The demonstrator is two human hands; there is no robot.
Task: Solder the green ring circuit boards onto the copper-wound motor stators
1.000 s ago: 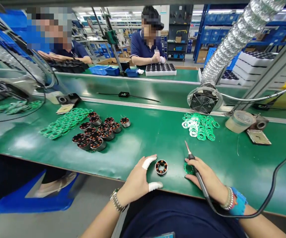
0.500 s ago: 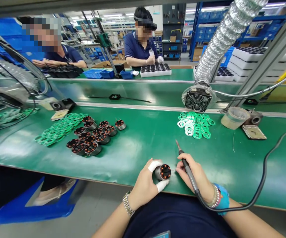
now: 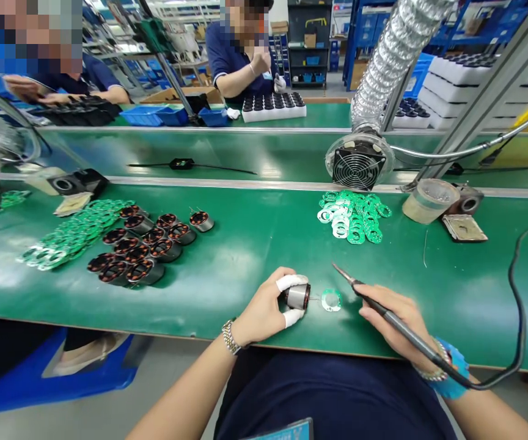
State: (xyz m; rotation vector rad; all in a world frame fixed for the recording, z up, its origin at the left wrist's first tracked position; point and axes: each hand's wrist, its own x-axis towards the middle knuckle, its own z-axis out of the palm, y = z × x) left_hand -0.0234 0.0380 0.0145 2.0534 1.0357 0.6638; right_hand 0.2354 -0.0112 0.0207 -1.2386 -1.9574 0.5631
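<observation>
My left hand (image 3: 271, 308), with white finger covers on its thumb and a finger, grips a motor stator (image 3: 297, 297) by its metal shell. The stator lies on its side, with thin wire leads pointing right. Just past the leads, a green ring-shaped circuit board (image 3: 332, 300) is on the bench; whether the leads touch it I cannot tell. In my right hand (image 3: 395, 318) is a soldering iron (image 3: 378, 308), held like a pen. Its tip points up and left, above and apart from the ring board.
Several stators (image 3: 142, 244) stand at the left beside overlapping green boards (image 3: 78, 232). More ring boards (image 3: 355, 217) lie in front of a fan (image 3: 359, 168) with a foil duct. A plastic cup (image 3: 430, 201) and a soldering-iron stand (image 3: 468, 205) are at the right. Two co-workers sit across.
The stator has turned from facing me to lying sideways, leads to the right. A ring board now shows beside it. My right hand has moved right with the iron; the view has shifted.
</observation>
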